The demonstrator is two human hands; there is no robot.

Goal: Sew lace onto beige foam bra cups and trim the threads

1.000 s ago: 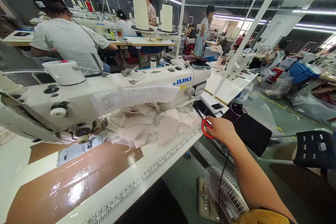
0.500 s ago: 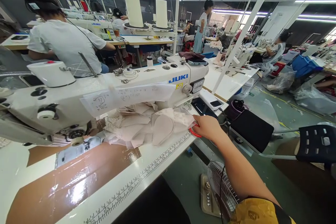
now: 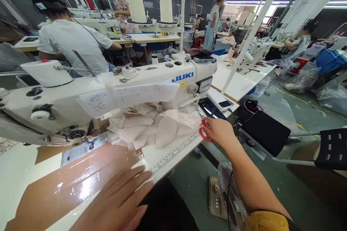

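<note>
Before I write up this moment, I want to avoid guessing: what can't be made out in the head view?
In the head view:
Red-handled metal scissors: loops partly hidden by the bare right hand.
Bare left hand: blurred, its base cut off by the bottom edge.
Long white paper strip: handwriting too small and faint to read.
Pale beige fabric pieces: lower layers hidden under upper ones, so no count.

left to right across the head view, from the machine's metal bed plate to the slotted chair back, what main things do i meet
Metal bed plate, pale fabric pieces, red-handled scissors, right hand, flat black pad, slotted black chair back.
</note>
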